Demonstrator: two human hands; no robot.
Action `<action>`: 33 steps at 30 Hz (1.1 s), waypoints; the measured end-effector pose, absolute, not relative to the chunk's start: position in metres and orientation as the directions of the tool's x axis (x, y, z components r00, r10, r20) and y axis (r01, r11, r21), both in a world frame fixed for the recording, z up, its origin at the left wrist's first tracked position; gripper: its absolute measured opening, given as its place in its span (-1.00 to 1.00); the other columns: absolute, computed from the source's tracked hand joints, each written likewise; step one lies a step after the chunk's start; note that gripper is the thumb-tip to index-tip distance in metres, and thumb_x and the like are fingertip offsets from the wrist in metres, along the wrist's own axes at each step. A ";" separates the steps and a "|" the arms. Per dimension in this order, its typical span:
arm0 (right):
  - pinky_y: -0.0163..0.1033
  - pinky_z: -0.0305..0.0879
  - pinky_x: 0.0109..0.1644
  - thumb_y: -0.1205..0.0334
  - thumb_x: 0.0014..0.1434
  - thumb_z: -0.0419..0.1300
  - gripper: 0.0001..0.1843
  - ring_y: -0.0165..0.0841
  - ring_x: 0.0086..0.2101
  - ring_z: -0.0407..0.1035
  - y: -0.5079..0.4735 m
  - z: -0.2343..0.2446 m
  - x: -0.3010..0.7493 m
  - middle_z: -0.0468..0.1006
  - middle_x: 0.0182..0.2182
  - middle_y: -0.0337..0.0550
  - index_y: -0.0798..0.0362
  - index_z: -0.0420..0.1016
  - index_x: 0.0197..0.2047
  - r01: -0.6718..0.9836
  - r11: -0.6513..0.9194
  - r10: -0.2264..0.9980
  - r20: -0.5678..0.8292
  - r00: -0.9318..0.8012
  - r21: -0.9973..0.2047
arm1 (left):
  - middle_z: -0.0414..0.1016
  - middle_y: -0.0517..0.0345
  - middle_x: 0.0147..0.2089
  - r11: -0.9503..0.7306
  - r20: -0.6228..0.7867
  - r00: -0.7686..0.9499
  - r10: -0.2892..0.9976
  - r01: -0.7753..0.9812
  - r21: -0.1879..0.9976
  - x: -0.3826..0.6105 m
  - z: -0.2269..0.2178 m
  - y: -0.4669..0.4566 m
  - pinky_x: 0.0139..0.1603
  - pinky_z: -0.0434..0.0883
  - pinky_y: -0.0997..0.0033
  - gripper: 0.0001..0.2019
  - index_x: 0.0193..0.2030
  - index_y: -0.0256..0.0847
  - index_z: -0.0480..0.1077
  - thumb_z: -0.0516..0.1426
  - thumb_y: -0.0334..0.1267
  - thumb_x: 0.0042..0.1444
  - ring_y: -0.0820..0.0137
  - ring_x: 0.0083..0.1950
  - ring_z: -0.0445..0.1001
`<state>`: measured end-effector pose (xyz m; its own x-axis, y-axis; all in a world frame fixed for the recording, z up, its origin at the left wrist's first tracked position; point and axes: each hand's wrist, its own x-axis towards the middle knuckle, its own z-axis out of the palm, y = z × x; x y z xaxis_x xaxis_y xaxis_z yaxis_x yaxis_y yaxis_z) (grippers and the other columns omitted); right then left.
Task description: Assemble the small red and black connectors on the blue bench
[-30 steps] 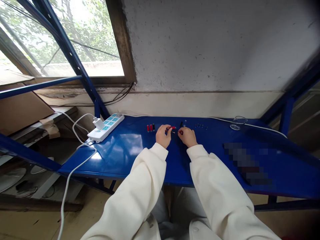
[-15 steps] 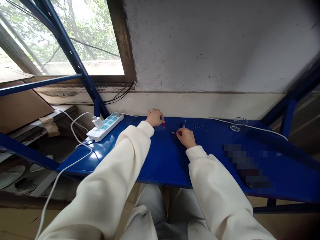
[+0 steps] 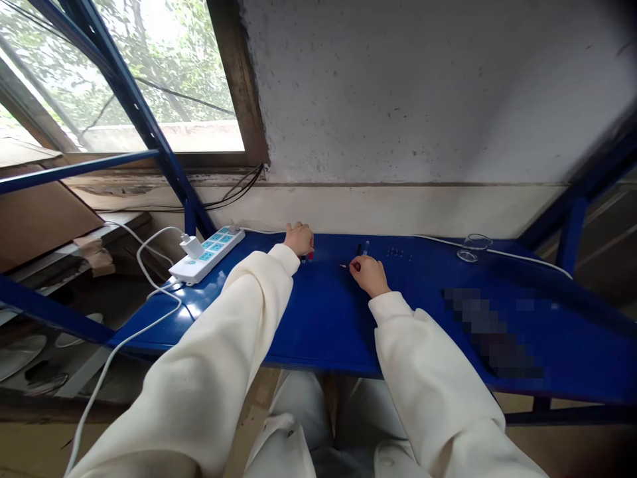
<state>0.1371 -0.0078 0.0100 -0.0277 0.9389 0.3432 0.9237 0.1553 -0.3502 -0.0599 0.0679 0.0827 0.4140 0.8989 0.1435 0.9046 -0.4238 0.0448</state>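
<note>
Daylight enters through the window (image 3: 124,73) at upper left, where sky and leaves are washed out. It lays a pale sheen on the blue shelf (image 3: 318,318) beside the power strip (image 3: 206,252). The wall (image 3: 423,86) is softly and evenly lit, and the right corner falls darker. The wide lens bends straight bars near the edges, and the right edge is smeared. One patch (image 3: 492,332) on the shelf is pixelated. Parts by the left hand (image 3: 299,238) and right hand (image 3: 367,275) are too small to resolve.

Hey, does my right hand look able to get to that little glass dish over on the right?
Probably yes. The right hand rests on the blue shelf, and bare shelf lies between it and the glass dish. Only a row of small dark pieces sits beside that path, nearer the wall.
</note>
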 end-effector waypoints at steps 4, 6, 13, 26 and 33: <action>-0.28 0.01 -0.33 0.28 0.08 0.02 -0.83 -0.37 -0.35 0.31 -0.008 0.011 0.137 0.46 -0.38 -0.15 0.07 0.42 -0.42 0.922 0.153 0.941 0.337 -0.026 -0.356 | 0.39 -0.03 -0.20 -0.410 0.152 0.396 0.905 0.909 0.072 -0.061 0.081 0.067 0.06 -0.02 -0.11 -0.95 -0.53 -0.26 0.44 0.22 -0.34 -0.18 0.11 -0.02 0.20; -0.28 0.02 -0.32 0.27 0.08 0.02 -0.83 -0.37 -0.35 0.31 -0.008 0.012 0.137 0.46 -0.38 -0.15 0.06 0.42 -0.42 0.921 0.150 0.941 0.337 -0.022 -0.359 | 0.39 -0.03 -0.21 -0.413 0.159 0.398 0.904 0.907 0.080 -0.061 0.081 0.067 0.06 -0.03 -0.11 -0.95 -0.53 -0.26 0.44 0.22 -0.34 -0.19 0.10 -0.02 0.20; -0.28 0.04 -0.31 0.27 0.08 0.02 -0.83 -0.37 -0.35 0.31 -0.008 0.011 0.137 0.46 -0.38 -0.14 0.06 0.43 -0.42 0.920 0.148 0.943 0.332 -0.020 -0.364 | 0.41 -0.03 -0.21 -0.399 0.170 0.380 0.909 0.912 0.095 -0.064 0.078 0.071 0.07 0.00 -0.06 -0.96 -0.55 -0.25 0.44 0.21 -0.33 -0.18 0.12 -0.03 0.22; -0.29 0.04 -0.33 0.27 0.08 0.01 -0.82 -0.38 -0.36 0.32 -0.008 0.011 0.137 0.46 -0.39 -0.15 0.06 0.43 -0.41 0.927 0.149 0.937 0.347 -0.022 -0.343 | 0.40 -0.08 -0.21 -0.409 0.173 0.388 0.905 0.907 0.105 -0.069 0.074 0.072 0.04 0.02 -0.16 -0.96 -0.53 -0.24 0.45 0.21 -0.33 -0.17 0.07 -0.02 0.24; -0.27 0.04 -0.32 0.26 0.06 0.03 -0.83 -0.34 -0.35 0.33 -0.006 0.011 0.144 0.48 -0.39 -0.14 0.04 0.44 -0.40 0.927 0.066 0.945 0.322 0.060 -0.368 | 0.40 -0.04 -0.18 -0.390 0.157 0.371 0.915 0.914 0.115 -0.071 0.077 0.071 0.06 0.00 -0.11 -0.89 -0.46 -0.23 0.45 0.24 -0.29 -0.19 0.06 0.00 0.23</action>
<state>0.1441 -0.0062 0.0105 0.0602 0.9450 0.3216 0.9275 0.0662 -0.3680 -0.0705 0.0715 0.0766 0.3713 0.9152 0.1568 0.9135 -0.3903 0.1147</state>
